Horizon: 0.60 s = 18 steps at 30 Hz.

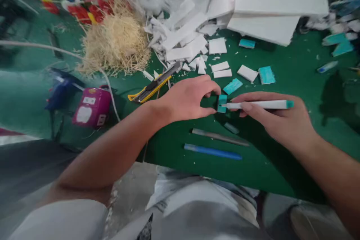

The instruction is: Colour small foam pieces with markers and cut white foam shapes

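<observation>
My left hand point(191, 97) pinches a small teal-coloured foam block point(222, 104) between thumb and fingers, just above the green table. In my right hand point(278, 114) is a white marker pen point(263, 104) with a teal end, its tip touching the block's face. Beyond them lie more foam pieces: a teal one point(233, 86), another teal one point(267, 75) and a white one point(248, 73). Below the hands rest a grey pen point(221, 137), a blue pen point(213, 151) and a small pen cap point(231, 128).
A yellow utility knife point(154, 84) lies beyond my left wrist. Wood shavings point(120, 37), white foam scraps point(182, 39) and large white foam sheets point(278, 7) fill the back. At left are a magenta box point(94, 107), a blue glue gun point(60, 90) and a white cable point(109, 86).
</observation>
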Tool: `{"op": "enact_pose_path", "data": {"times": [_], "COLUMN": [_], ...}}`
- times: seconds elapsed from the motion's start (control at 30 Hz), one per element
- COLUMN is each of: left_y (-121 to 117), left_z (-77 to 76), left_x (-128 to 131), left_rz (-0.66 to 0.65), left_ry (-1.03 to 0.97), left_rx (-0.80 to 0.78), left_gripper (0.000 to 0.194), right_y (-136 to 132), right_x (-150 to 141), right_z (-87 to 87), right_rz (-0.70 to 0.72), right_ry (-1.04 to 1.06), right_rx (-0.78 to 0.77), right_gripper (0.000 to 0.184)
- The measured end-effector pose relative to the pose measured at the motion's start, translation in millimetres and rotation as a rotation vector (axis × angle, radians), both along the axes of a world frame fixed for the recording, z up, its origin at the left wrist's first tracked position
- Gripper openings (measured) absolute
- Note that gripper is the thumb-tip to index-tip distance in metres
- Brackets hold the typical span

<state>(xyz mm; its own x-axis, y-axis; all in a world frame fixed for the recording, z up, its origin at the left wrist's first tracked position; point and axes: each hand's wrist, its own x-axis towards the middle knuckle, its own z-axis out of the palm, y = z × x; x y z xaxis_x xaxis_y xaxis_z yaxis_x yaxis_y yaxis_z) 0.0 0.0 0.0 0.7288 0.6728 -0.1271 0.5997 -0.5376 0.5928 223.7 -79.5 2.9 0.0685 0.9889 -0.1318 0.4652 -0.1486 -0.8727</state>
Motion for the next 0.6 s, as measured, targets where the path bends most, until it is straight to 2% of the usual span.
{"op": "enact_pose_path", "data": {"times": [0.17,0.3,0.6], "left_y": [0.5,0.3,0.3], "left_z": [-8.9,-11.3,-12.8], "left_x": [-2.4,-2.4,-4.3], "left_rz": [0.004,0.005,0.003], "left_ry": [-0.006,-0.025,-0.044], "left_rx": [0.054,0.076,0.089], "left_gripper": [0.036,0.035,0.033], "right_y": [10.9,11.4,11.7], "right_x": [5.8,6.1,4.8], "right_z": [-0.7,-1.4,-2.5], "right_rz": [0.123,0.127,0.132], "right_ry": [0.002,0.013,0.013], "right_rx": [0.046,0.087,0.073], "right_gripper": [0.015,0.012,0.022]}}
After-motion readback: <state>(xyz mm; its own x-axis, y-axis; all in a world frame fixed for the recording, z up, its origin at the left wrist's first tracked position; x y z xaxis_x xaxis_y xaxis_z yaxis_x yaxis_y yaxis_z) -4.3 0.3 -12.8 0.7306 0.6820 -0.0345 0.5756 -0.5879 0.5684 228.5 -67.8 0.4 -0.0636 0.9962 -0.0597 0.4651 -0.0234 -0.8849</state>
